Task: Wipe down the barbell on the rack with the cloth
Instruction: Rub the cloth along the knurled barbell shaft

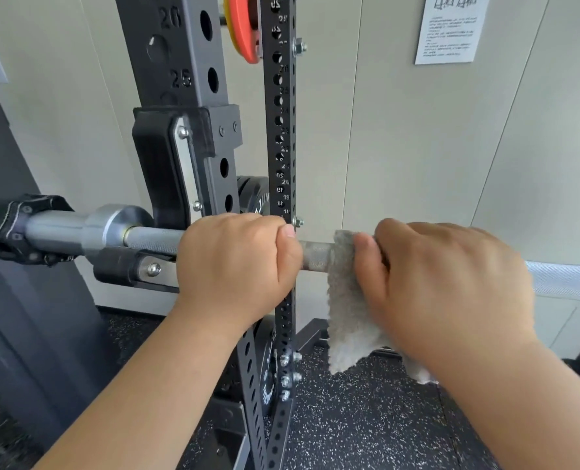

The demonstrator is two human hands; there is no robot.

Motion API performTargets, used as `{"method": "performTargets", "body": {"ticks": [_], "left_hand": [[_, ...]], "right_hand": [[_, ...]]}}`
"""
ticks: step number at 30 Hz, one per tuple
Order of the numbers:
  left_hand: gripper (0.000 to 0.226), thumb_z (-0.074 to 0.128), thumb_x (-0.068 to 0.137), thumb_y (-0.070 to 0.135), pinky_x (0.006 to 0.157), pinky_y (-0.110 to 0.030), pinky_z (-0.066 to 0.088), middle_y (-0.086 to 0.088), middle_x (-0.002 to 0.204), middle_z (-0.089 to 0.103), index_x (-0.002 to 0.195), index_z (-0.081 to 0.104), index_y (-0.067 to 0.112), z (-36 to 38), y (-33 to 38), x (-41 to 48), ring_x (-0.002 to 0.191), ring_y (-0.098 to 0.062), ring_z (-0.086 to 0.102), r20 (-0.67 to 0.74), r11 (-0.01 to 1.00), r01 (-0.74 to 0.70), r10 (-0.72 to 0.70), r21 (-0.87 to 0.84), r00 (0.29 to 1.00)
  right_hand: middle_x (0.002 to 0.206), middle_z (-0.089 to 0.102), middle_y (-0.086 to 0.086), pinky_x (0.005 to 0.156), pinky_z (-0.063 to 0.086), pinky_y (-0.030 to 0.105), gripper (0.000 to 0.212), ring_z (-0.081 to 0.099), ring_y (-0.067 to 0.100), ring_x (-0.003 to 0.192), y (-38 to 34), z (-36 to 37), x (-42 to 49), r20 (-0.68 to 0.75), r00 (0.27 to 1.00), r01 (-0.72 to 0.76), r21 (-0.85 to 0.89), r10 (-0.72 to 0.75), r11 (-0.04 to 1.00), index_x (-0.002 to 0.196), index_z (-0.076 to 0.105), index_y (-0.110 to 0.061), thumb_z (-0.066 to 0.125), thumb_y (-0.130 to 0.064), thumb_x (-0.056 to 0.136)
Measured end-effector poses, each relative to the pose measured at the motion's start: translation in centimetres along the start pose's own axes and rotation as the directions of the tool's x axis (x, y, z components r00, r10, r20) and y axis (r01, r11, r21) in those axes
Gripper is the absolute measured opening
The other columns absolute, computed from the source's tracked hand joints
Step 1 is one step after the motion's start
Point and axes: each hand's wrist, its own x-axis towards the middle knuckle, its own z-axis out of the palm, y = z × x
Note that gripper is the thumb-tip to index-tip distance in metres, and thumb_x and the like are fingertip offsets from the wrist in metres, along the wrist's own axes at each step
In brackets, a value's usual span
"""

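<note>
Standing on black rubber floor point(366, 418) flecked with white, I face pale wall panels point(417, 147) behind a dark power rack point(278, 130) with numbered holes. My left hand point(234, 262) is wrapped tight around the bare barbell point(315, 256), fingers curled over the top. My right hand point(451, 286) presses a grey cloth point(346, 307) around the shaft just right of that grip, the cloth's loose end hanging below the bar. Left of my left grip the bar rests in a J-hook point(136, 266), then widens into its sleeve point(78, 228), where a black collar point(13, 228) sits. Right of my right hand the shaft runs free to the frame edge. A short knurled stretch shows between my hands. An orange plate point(244, 28) above is cut off, and the wall notice point(448, 28) is too blurred to read.
</note>
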Motion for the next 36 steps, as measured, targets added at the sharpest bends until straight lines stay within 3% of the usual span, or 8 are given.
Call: {"method": "performTargets", "body": {"ticks": [3,9,11,14,19,25,32,36], "left_hand": [[0.03,0.037,0.088,0.026,0.055,-0.028,0.017,0.008,0.053,0.024,0.058,0.035,0.024,0.6,0.2,0.0,0.047,-0.022,0.025,-0.095,1.0,0.017,-0.019,-0.018,0.995],[0.027,0.037,0.089,0.026,0.058,-0.03,0.018,0.01,0.056,0.024,0.062,0.033,0.026,0.7,0.3,-0.2,0.05,-0.02,0.025,-0.132,1.0,0.001,-0.003,-0.015,0.991],[0.029,0.036,0.091,0.026,0.058,-0.03,0.018,0.011,0.056,0.024,0.062,0.033,0.026,0.6,0.4,-0.2,0.05,-0.019,0.025,-0.132,1.0,0.007,-0.008,-0.008,0.991],[0.032,0.034,0.092,0.025,0.057,-0.03,0.017,0.011,0.056,0.023,0.061,0.033,0.025,0.6,0.4,-0.3,0.05,-0.019,0.023,-0.139,1.0,0.01,-0.01,-0.004,0.99],[0.036,0.033,0.091,0.028,0.056,-0.03,0.024,0.012,0.051,0.024,0.056,0.04,0.023,0.1,0.8,-0.1,0.046,-0.021,0.028,-0.032,0.998,0.06,-0.06,0.009,0.998],[0.047,0.027,0.092,0.036,0.046,-0.021,0.019,0.006,0.042,0.033,0.049,0.039,0.021,-0.8,0.4,0.5,0.038,-0.016,0.035,0.134,0.998,0.049,-0.054,0.04,0.989],[0.054,0.024,0.092,0.041,0.044,-0.024,0.035,0.005,0.042,0.039,0.05,0.049,0.019,-0.8,0.5,0.8,0.04,-0.017,0.04,0.167,0.996,0.066,-0.074,0.053,0.983],[0.051,0.023,0.092,0.039,0.044,-0.022,0.03,0.006,0.043,0.038,0.052,0.049,0.02,-0.7,0.6,0.5,0.04,-0.017,0.039,0.145,0.997,0.056,-0.063,0.051,0.987]], "right_hand": [[0.052,0.026,-0.004,0.059,0.018,0.032,0.049,0.024,0.024,0.05,-0.8,0.3,0.2,-0.016,0.998,-0.063,-0.021,0.063,0.998,0.06,0.035,-0.022,0.033,-0.042,0.104],[0.059,0.042,-0.006,0.061,0.021,0.034,0.045,0.041,0.026,0.054,0.5,0.1,-0.7,0.012,0.995,0.095,0.044,-0.096,0.994,0.072,0.044,-0.024,0.033,-0.048,0.109],[0.058,0.033,-0.008,0.061,0.021,0.033,0.047,0.033,0.023,0.054,2.7,-0.8,-0.9,0.023,0.999,0.042,0.029,-0.042,0.999,0.069,0.039,-0.025,0.033,-0.049,0.109],[0.056,0.032,-0.006,0.06,0.022,0.034,0.048,0.04,0.027,0.052,5.5,-1.6,-1.6,0.024,0.998,-0.059,-0.036,0.06,0.998,0.066,0.036,-0.022,0.034,-0.047,0.107],[0.057,0.04,-0.002,0.062,0.026,0.037,0.049,0.036,0.026,0.056,3.6,-0.9,-1.5,-0.01,0.994,-0.105,-0.037,0.105,0.994,0.065,0.041,-0.021,0.031,-0.045,0.108],[0.063,0.045,-0.006,0.06,0.037,0.037,0.049,0.044,0.023,0.056,4.8,-0.4,-2.3,0.008,0.997,0.078,0.023,-0.078,0.997,0.072,0.049,-0.021,0.038,-0.054,0.107],[0.061,0.048,0.0,0.069,0.034,0.041,0.05,0.05,0.03,0.061,7.7,-1.6,-3.3,-0.046,0.986,-0.166,-0.077,0.163,0.983,0.068,0.049,-0.018,0.035,-0.046,0.107],[0.064,0.054,0.002,0.071,0.037,0.042,0.05,0.053,0.029,0.063,2.4,0.2,-2.6,-0.06,0.993,-0.109,-0.048,0.106,0.993,0.071,0.053,-0.019,0.035,-0.049,0.106]]}}
